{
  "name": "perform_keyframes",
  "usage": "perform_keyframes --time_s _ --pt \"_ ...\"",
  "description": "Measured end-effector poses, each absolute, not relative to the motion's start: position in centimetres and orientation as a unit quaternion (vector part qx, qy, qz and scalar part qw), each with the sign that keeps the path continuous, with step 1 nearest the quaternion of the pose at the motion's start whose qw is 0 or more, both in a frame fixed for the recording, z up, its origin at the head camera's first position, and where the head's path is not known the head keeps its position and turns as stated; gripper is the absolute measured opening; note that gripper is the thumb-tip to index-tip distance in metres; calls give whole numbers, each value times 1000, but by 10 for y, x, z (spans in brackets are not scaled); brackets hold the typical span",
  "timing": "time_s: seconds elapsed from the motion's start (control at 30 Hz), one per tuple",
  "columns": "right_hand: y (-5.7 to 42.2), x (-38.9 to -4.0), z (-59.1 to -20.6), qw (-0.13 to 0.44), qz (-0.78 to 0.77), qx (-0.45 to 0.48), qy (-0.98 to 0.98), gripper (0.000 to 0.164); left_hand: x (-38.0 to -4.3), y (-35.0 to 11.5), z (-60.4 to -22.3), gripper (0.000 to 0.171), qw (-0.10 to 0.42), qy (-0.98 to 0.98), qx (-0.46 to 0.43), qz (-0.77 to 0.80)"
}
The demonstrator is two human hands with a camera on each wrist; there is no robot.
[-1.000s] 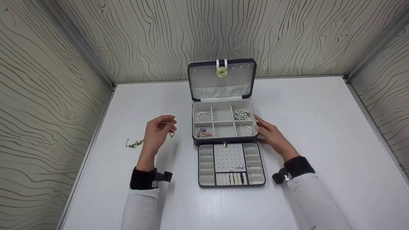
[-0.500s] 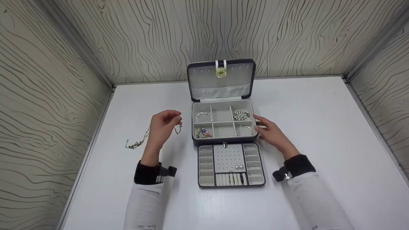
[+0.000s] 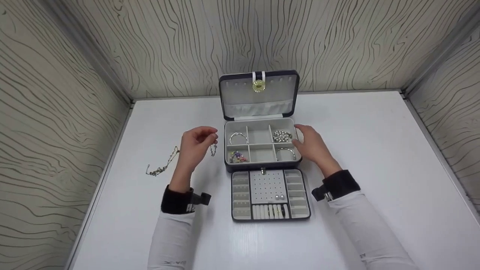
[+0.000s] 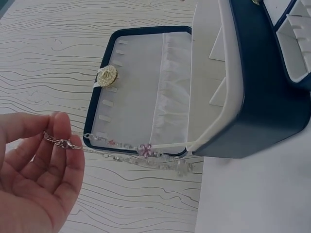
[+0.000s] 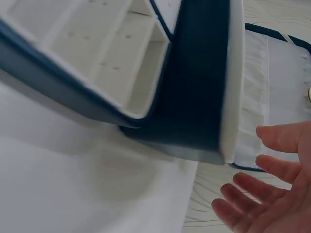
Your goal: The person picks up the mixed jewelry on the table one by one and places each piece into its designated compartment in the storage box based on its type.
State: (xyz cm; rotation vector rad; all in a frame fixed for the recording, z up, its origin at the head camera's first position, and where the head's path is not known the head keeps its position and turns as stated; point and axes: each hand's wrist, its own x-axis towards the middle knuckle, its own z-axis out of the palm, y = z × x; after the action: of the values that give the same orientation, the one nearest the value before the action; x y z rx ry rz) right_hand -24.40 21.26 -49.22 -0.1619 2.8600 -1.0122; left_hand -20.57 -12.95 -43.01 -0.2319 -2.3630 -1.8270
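My left hand (image 3: pixel 195 146) pinches one end of a fine silver bracelet (image 4: pixel 145 150) between thumb and fingers. Clear beads and a pink flower charm hang from it, left of the jewelry box (image 3: pixel 262 164) in the head view. The box stands with its lid (image 3: pixel 258 101) raised. At its right side is my right hand (image 3: pixel 313 146), fingers apart around the rim and holding nothing. Inside the compartments lie two silver bangles (image 3: pixel 239 134), a pearl strand (image 3: pixel 281 136) and a colourful beaded piece (image 3: pixel 237 156).
A necklace (image 3: pixel 159 170) lies on the white table (image 3: pixel 123 217), just left of my left hand. In front of the box sits a divided tray (image 3: pixel 269 220) bearing two pearl earrings (image 3: pixel 279 197) and several rings. Patterned panels (image 3: pixel 168 45) stand along the table's back and sides.
My left hand has moved right and away from me toward the box, carrying the bracelet. My right hand has shifted slightly away from me and left along the box's right rim.
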Motion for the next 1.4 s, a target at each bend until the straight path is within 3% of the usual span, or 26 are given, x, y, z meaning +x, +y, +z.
perform_keyframes --time_s 0.3,0.63,0.87,1.4 --pt "193 -278 -467 65 -276 -150 947 61 -201 -122 -415 13 75 -792 -71 -602" --pt "182 -307 -467 30 -188 -182 965 68 -209 -113 -406 13 79 -792 -72 -601" --pt "172 -312 -478 14 -138 -175 975 69 -241 -112 -428 11 93 -788 -106 -599" --pt "164 -317 -485 -34 -114 -159 980 66 -265 -89 -412 13 98 -780 -123 -605"
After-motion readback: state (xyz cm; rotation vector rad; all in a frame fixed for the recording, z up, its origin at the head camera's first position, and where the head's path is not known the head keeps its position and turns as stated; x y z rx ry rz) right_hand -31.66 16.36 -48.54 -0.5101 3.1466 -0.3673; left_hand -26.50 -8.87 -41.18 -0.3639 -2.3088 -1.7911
